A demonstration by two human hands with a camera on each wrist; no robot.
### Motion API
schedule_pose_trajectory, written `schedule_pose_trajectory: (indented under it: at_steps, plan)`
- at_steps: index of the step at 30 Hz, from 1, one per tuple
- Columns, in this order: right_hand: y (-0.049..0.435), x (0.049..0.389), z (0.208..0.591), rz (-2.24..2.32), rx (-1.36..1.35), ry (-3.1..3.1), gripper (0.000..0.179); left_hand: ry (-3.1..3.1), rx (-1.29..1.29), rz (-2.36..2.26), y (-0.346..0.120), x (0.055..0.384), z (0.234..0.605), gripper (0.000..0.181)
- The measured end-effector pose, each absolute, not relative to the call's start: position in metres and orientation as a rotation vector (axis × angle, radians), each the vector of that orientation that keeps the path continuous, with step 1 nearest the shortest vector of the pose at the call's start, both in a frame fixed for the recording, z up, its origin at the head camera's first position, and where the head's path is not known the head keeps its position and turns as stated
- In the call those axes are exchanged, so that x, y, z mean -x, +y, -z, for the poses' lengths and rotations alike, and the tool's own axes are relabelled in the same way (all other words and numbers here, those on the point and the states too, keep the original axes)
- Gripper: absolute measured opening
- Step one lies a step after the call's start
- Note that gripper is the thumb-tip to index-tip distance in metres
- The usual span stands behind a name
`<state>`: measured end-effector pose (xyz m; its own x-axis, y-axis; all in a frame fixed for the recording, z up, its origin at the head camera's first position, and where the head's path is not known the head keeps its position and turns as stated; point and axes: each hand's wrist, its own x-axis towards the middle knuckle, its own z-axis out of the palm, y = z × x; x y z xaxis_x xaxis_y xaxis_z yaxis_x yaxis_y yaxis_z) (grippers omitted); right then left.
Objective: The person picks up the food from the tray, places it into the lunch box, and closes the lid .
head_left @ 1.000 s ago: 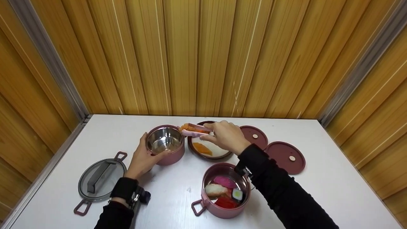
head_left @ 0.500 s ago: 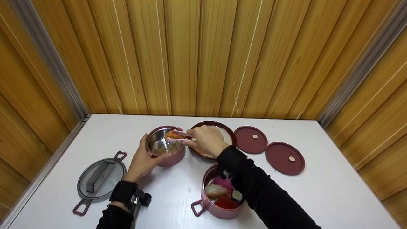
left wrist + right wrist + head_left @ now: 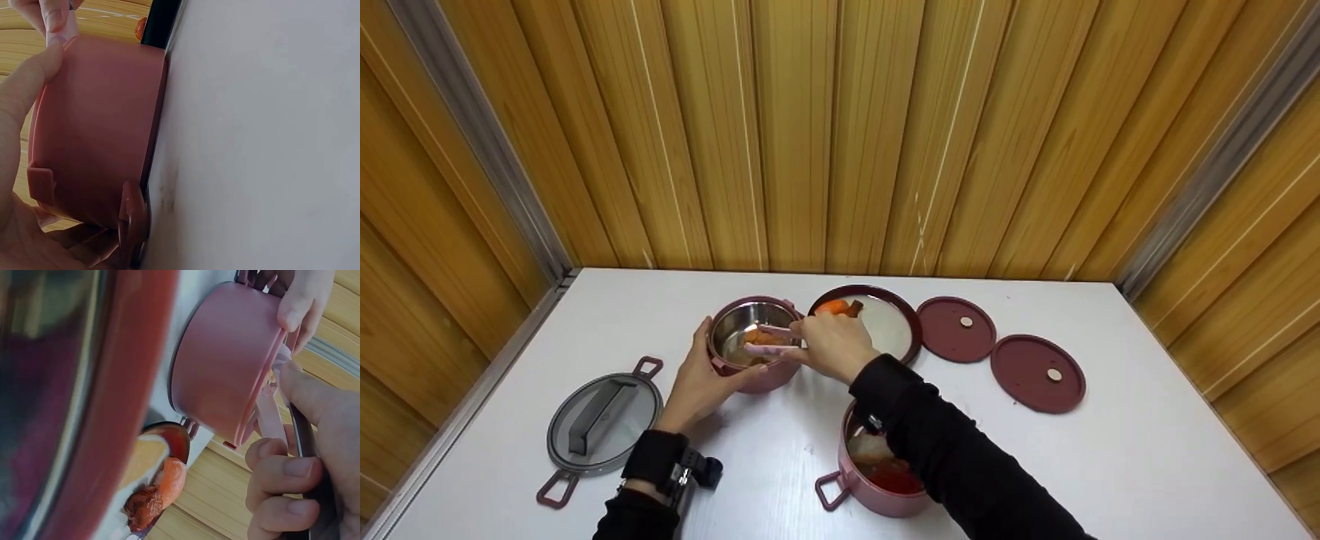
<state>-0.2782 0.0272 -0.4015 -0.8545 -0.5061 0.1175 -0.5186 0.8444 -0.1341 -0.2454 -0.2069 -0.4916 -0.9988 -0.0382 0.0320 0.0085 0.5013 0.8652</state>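
Note:
My left hand point(image 3: 697, 386) grips a small pink pot point(image 3: 772, 381) with a steel inside, its thumb at the near rim and the other fingers round the left side. My right hand point(image 3: 836, 345) holds a pair of tongs, dark-handled with pale pink prongs point(image 3: 270, 417), reaching over the pot's right rim. Down inside the pot, an orange, crumbly-looking food piece point(image 3: 763, 338) lies between the prongs. Behind the right hand is a white plate point(image 3: 892, 326) with a dark red rim. An orange piece point(image 3: 171, 481) and a brown piece point(image 3: 143, 506) lie on it.
Under the right forearm stands a larger pink pot point(image 3: 877, 501) holding a red piece point(image 3: 896, 476) and other food, partly hidden. A glass lid point(image 3: 619, 431) with a grey handle lies at left. Two dark red lids point(image 3: 952, 341) point(image 3: 1027, 375) lie at right.
My right hand has moved left from above the plate, bringing the tongs and the orange food piece over and down into the small pot. The left hand keeps its hold there.

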Motion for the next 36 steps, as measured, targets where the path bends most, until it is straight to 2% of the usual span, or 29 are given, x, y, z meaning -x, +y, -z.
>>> schedule_pose_trajectory:
  at_steps: [5,13,22,29,36]
  plan:
    - [0.024,0.277,0.404,-0.254,-0.779,-2.994,0.043,-2.669,-0.022,1.549,-0.206,0.245,0.493,0.132]
    - [0.021,0.277,0.404,-0.282,-0.754,-3.015,0.040,-2.673,-0.034,1.559,-0.207,0.244,0.493,0.132]
    - [0.026,0.277,0.401,-0.324,-0.776,-3.014,0.054,-2.678,-0.043,1.568,-0.207,0.244,0.492,0.133]
    - [0.034,0.278,0.395,-0.410,-0.810,-2.997,0.047,-2.672,-0.040,1.561,-0.208,0.245,0.493,0.131]
    - [0.042,0.277,0.385,-0.457,-0.802,-3.008,0.052,-2.667,-0.021,1.552,-0.208,0.244,0.495,0.130]
